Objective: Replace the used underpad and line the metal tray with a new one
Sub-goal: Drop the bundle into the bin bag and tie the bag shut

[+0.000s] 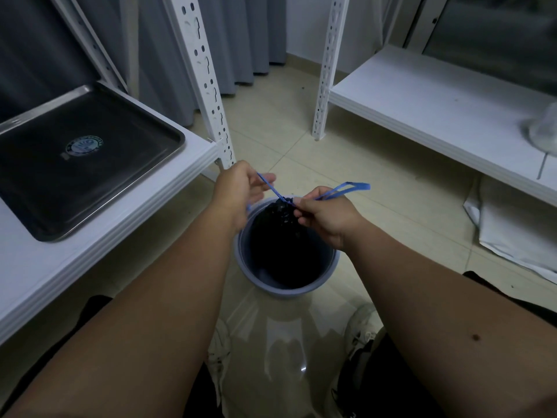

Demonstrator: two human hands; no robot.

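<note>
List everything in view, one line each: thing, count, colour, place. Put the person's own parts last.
metal tray: one, silver rim, dark bare inside with a round sticker, on left shelf.
bin: one, grey-blue, on floor between the shelves.
bin bag: one, black, gathered shut, in the bin.
drawstrings: blue, one pulled to each side.
shelving units: two, white, left and right.
curtain: grey, behind.
white sheet: one, on floor under right shelf.
shoes: two, white, bottom.
left hand: gripping a drawstring.
right hand: gripping the other.
</note>
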